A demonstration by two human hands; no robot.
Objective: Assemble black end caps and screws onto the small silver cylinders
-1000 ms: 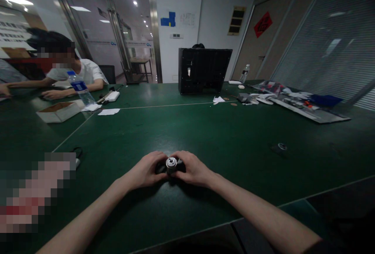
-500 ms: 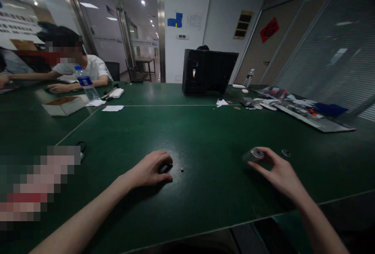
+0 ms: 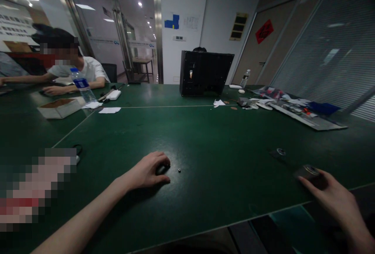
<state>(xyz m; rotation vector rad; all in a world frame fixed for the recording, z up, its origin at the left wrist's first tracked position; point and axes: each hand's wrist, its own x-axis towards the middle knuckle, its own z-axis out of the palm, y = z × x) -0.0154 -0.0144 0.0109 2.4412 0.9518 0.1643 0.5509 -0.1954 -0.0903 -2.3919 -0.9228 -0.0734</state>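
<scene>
My left hand (image 3: pixel 148 170) rests on the green table (image 3: pixel 205 136), its fingers curled over a small dark part that is mostly hidden. Just right of its fingertips a tiny metal nut (image 3: pixel 179 170) lies loose on the mat. My right hand (image 3: pixel 336 199) is far out at the table's right front edge, with its fingertips closed on a short metal cylinder (image 3: pixel 307 172). A small dark disc with a metal ring (image 3: pixel 280 152) lies on the mat a little beyond the cylinder.
A black box-shaped case (image 3: pixel 205 73) stands at the far middle. Long trays and papers (image 3: pixel 299 109) lie at the back right. At the back left sit a cardboard box (image 3: pixel 58 108), a water bottle (image 3: pixel 82 86) and a person in a white shirt (image 3: pixel 88 70).
My hands were together on the metal cylinder. The right hand has carried it away to the right front edge, while the left hand stayed put and the tiny nut was left on the mat.
</scene>
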